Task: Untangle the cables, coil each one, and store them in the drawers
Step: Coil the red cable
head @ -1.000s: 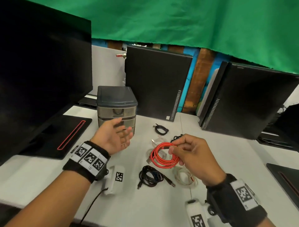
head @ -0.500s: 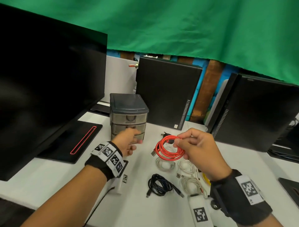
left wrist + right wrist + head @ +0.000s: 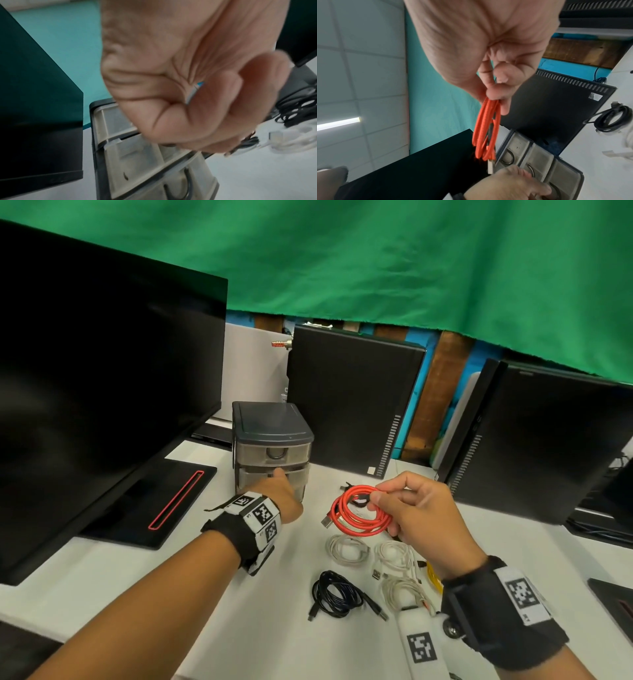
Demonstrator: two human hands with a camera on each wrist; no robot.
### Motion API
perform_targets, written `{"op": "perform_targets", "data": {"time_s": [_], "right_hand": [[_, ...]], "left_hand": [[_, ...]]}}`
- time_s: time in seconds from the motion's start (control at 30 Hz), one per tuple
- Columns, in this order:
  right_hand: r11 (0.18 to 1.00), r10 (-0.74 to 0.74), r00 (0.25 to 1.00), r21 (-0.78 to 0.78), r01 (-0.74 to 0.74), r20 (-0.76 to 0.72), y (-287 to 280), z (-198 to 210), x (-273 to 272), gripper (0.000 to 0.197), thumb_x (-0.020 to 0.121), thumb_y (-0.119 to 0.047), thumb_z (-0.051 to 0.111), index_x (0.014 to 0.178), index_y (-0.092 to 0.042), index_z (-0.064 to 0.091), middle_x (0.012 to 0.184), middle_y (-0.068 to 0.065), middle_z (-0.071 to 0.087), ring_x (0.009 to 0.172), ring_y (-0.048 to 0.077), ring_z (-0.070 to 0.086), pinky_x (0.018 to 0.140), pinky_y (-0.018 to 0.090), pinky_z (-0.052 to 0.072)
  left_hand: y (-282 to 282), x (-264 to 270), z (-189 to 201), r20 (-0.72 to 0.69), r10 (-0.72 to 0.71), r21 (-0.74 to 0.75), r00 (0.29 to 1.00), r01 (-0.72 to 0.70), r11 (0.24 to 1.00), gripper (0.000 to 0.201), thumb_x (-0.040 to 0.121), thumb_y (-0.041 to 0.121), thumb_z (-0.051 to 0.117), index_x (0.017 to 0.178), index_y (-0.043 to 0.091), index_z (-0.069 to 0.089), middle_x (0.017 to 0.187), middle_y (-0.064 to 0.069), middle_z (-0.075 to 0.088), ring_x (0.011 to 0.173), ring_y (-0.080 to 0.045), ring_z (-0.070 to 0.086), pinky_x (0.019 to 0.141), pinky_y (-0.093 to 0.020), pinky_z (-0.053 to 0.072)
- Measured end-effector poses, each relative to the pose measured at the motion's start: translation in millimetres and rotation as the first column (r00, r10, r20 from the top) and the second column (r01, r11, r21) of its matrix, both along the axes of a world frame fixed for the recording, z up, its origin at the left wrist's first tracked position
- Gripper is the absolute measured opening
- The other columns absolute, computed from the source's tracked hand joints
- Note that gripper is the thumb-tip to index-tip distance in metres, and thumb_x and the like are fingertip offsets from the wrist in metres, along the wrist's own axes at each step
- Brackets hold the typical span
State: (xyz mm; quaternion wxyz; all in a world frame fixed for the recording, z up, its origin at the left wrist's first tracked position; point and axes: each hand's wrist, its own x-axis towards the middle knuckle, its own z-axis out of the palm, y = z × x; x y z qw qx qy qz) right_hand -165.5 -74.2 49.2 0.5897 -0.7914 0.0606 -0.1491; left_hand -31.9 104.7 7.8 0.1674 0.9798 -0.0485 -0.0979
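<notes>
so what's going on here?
A person is tidying cables. The right hand pinches a coiled red cable above the table. The left hand is at the front of the small drawer unit, on a lower drawer. Black and white coils lie on the table, not yet stored.

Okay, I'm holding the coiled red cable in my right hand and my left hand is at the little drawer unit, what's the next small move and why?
Probably pull the drawer under your left hand open. The red cable is already coiled and pinched in your right hand, but the drawer unit looks closed in front, so there is nowhere to drop it yet. Which handle your fingers are on is unclear.
</notes>
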Motion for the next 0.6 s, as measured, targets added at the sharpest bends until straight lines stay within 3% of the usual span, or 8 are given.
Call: {"op": "perform_targets", "data": {"time_s": [0.13, 0.17, 0.3, 0.37, 0.43, 0.5, 0.57, 0.6], "right_hand": [[0.999, -0.025, 1.0, 0.026, 0.026, -0.019, 1, 3, 13, 0.003, 0.09, -0.004, 0.069, 0.091, -0.001, 0.068, 0.077, 0.015, 0.074, 0.045, 0.01, 0.051, 0.041, 0.016, 0.039], [0.999, -0.024, 1.0, 0.026, 0.025, -0.019, 4, 3, 20, 0.003, 0.09, -0.003, 0.068, 0.091, 0.0, 0.067, 0.077, 0.015, 0.074, 0.045, 0.009, 0.051, 0.041, 0.016, 0.039], [0.998, -0.023, 0.999, -0.058, 0.021, -0.045, 24, 1, 59, 0.002, 0.09, -0.005, 0.068, 0.088, -0.004, 0.069, 0.079, 0.015, 0.073, 0.052, 0.01, 0.057, 0.044, 0.016, 0.042], [0.995, -0.039, 0.998, -0.093, 0.035, -0.042, 36, -4, 81, 0.004, 0.088, -0.006, 0.07, 0.085, -0.004, 0.07, 0.079, 0.016, 0.072, 0.055, 0.012, 0.06, 0.046, 0.017, 0.046], [0.984, -0.072, 0.996, -0.165, 0.063, -0.049, 46, -11, 104, 0.007, 0.085, -0.011, 0.072, 0.079, -0.009, 0.07, 0.076, 0.011, 0.071, 0.065, 0.019, 0.066, 0.055, 0.027, 0.052], [0.968, -0.114, 0.99, -0.233, 0.093, -0.078, 55, -17, 122, 0.011, 0.081, -0.014, 0.07, 0.071, -0.014, 0.065, 0.074, 0.008, 0.071, 0.072, 0.024, 0.07, 0.066, 0.035, 0.059], [0.951, -0.156, 0.981, -0.287, 0.119, -0.112, 63, -22, 135, 0.015, 0.077, -0.014, 0.066, 0.066, -0.018, 0.056, 0.074, 0.01, 0.072, 0.071, 0.027, 0.072, 0.07, 0.037, 0.061], [0.949, -0.168, 0.976, -0.292, 0.122, -0.136, 67, -23, 139, 0.015, 0.077, -0.013, 0.063, 0.067, -0.019, 0.053, 0.074, 0.012, 0.072, 0.069, 0.028, 0.073, 0.069, 0.037, 0.061]], "left_hand": [[8, -29, -2, 0.017, -0.1, 0.0, 0.995, 0.1, 0.995, 0.042, 0.089, 0.038, 0.055, 0.125, 0.02, 0.04, 0.094, 0.0, 0.064, 0.077, -0.017, 0.069, 0.07, -0.032, 0.054], [12, -37, -3, 0.009, -0.127, -0.014, 0.992, 0.127, 0.992, 0.044, 0.09, 0.042, 0.054, 0.126, 0.022, 0.04, 0.093, 0.002, 0.066, 0.074, -0.015, 0.07, 0.069, -0.03, 0.053], [28, -59, -9, -0.012, -0.162, -0.189, 0.987, 0.157, 0.969, 0.046, 0.09, 0.049, 0.057, 0.132, 0.032, 0.048, 0.113, 0.005, 0.067, 0.099, -0.016, 0.066, 0.091, -0.036, 0.053], [40, -56, -7, 0.039, -0.063, -0.39, 0.997, 0.073, 0.918, 0.024, 0.09, 0.046, 0.061, 0.11, 0.032, 0.064, 0.1, 0.006, 0.068, 0.089, -0.016, 0.066, 0.087, -0.037, 0.055], [54, -43, -4, 0.103, 0.097, -0.548, 0.99, -0.025, 0.836, 0.012, 0.09, 0.042, 0.064, 0.095, 0.031, 0.064, 0.088, 0.004, 0.064, 0.08, -0.018, 0.062, 0.076, -0.034, 0.054], [66, -31, -6, 0.102, 0.144, -0.558, 0.984, -0.063, 0.827, 0.019, 0.09, 0.043, 0.065, 0.106, 0.033, 0.062, 0.101, 0.001, 0.061, 0.088, -0.018, 0.06, 0.076, -0.033, 0.05], [73, -23, -13, 0.034, 0.051, -0.506, 0.998, -0.027, 0.862, 0.027, 0.09, 0.043, 0.066, 0.115, 0.035, 0.061, 0.119, 0.003, 0.055, 0.102, -0.015, 0.057, 0.082, -0.032, 0.048], [75, -22, -16, 0.014, 0.013, -0.49, 1.0, -0.005, 0.872, 0.022, 0.091, 0.041, 0.066, 0.111, 0.034, 0.063, 0.121, 0.005, 0.054, 0.105, -0.013, 0.055, 0.083, -0.03, 0.045]]}}
